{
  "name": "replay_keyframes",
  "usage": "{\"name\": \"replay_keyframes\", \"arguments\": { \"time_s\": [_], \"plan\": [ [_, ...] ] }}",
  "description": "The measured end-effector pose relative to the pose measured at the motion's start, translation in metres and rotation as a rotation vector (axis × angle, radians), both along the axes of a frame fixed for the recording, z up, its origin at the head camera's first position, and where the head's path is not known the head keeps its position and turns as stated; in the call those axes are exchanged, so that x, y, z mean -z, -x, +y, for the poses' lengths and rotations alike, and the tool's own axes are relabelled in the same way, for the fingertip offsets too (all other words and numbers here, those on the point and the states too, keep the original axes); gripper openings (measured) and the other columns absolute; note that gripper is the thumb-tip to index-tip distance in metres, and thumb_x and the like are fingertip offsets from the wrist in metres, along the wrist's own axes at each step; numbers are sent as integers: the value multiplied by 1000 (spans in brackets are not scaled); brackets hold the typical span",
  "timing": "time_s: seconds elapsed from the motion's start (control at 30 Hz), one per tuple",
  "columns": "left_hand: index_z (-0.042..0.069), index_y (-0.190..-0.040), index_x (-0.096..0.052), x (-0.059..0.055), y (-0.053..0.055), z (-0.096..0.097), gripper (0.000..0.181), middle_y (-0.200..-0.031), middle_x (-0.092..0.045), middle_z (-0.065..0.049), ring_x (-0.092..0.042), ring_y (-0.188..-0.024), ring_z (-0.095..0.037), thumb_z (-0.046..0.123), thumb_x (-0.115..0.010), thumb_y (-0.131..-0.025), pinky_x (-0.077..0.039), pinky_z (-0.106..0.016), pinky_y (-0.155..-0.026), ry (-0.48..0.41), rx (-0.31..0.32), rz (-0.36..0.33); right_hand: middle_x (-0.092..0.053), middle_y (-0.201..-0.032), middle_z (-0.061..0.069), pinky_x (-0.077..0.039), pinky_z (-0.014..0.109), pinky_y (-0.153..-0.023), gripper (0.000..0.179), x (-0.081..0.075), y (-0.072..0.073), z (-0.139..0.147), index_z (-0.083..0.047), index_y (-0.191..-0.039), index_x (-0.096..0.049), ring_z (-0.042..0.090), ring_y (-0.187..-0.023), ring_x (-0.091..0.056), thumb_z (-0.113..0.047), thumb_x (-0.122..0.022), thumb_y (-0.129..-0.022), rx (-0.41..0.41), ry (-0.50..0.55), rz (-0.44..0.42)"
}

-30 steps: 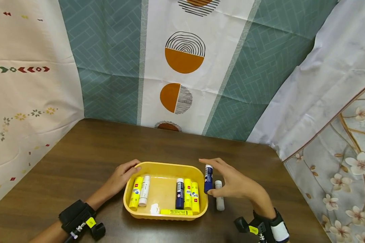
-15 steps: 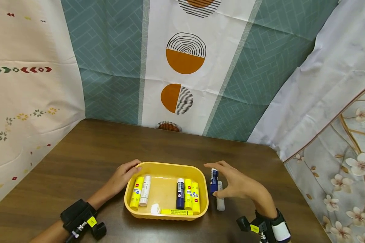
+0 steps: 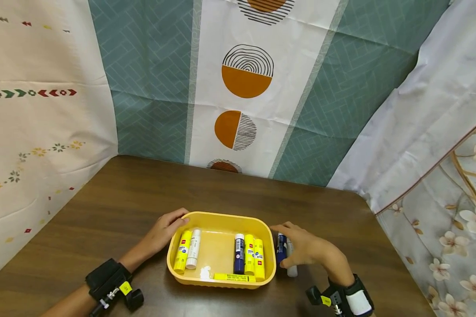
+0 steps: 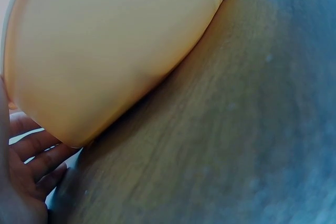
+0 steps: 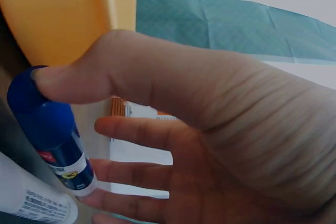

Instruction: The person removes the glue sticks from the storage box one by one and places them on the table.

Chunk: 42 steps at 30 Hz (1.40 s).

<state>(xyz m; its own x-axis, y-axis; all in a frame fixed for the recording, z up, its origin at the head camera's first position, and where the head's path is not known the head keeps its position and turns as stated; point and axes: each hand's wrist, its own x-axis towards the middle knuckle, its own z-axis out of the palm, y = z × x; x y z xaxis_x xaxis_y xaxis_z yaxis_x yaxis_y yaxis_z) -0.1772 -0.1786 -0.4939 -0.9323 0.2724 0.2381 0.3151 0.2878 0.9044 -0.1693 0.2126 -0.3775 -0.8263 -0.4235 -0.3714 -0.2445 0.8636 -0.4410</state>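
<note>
My left hand [image 3: 161, 232] holds the left rim of a yellow plastic basket [image 3: 218, 215], thumb over the edge and fingers along the outer wall. Just right of the basket, my right hand [image 3: 307, 246] pinches a blue glue stick [image 5: 52, 124] by its two ends, between thumb and fingers. A white glue stick [image 3: 291, 269] lies on the table right beside it, partly hidden by that hand. Inside the basket, a yellow glue stick [image 3: 182, 253] and a white glue stick [image 3: 193, 249] lie on the left. Another blue glue stick [image 3: 239, 254] and several yellow ones are on the right.
The basket stands on a brown wooden table [image 3: 150, 193]. Patterned cloths [image 3: 158, 88] hang behind the table and at both sides. A camera is strapped to each wrist.
My right hand has moved the blue glue stick slightly right, away from the basket, and down beside the white one on the table. My left hand stays on the rim.
</note>
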Motion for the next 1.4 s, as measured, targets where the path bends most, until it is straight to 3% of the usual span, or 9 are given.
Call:
{"name": "replay_keyframes", "arguments": {
  "time_s": [0.13, 0.6, 0.73, 0.93, 1.4],
  "plan": [
    [10, -113, -65, 1, 0, 2, 21, -96, -63, -9, -61, -84, -21, 21, -49, -107, -53, -28, -70, -7, 15, 1, -46, -147, 6, -45, 67, -96, 91, 4, -4, -1, -25, -147, -50, 37, -131, -46, -19, -94, -68, 23, -62, -6],
    [12, -112, -66, 3, 1, 1, 19, -96, -62, -8, -60, -85, -21, 20, -50, -106, -52, -28, -71, -11, 0, 9, -46, -147, 4, -43, 66, -100, 92, 8, -4, -4, -21, -146, -51, 37, -134, -44, -18, -96, -66, 7, -82, -21],
    [11, -113, -66, 2, 1, 1, 19, -96, -62, -9, -60, -84, -21, 21, -50, -106, -52, -28, -70, -20, 0, 10, -45, -149, 6, -35, 71, -104, 91, 8, -3, -5, -22, -145, -51, 43, -140, -35, -19, -96, -66, 8, -105, -3],
    [14, -112, -65, 3, 1, 0, 20, -94, -61, -9, -61, -81, -21, 23, -48, -107, -53, -28, -68, -5, -4, -2, -46, -148, 7, -19, 74, -109, 86, 8, -3, -8, -22, -143, -52, 49, -141, -27, -18, -95, -68, -51, -130, 13],
    [11, -114, -66, -3, 0, 0, 21, -98, -63, -9, -60, -85, -22, 21, -49, -107, -52, -28, -71, -11, 6, 0, -45, -150, 10, -16, 69, -113, 85, 7, 0, -5, -19, -145, -51, 44, -142, -31, -21, -94, -71, -80, -181, 28]
  ]
}}
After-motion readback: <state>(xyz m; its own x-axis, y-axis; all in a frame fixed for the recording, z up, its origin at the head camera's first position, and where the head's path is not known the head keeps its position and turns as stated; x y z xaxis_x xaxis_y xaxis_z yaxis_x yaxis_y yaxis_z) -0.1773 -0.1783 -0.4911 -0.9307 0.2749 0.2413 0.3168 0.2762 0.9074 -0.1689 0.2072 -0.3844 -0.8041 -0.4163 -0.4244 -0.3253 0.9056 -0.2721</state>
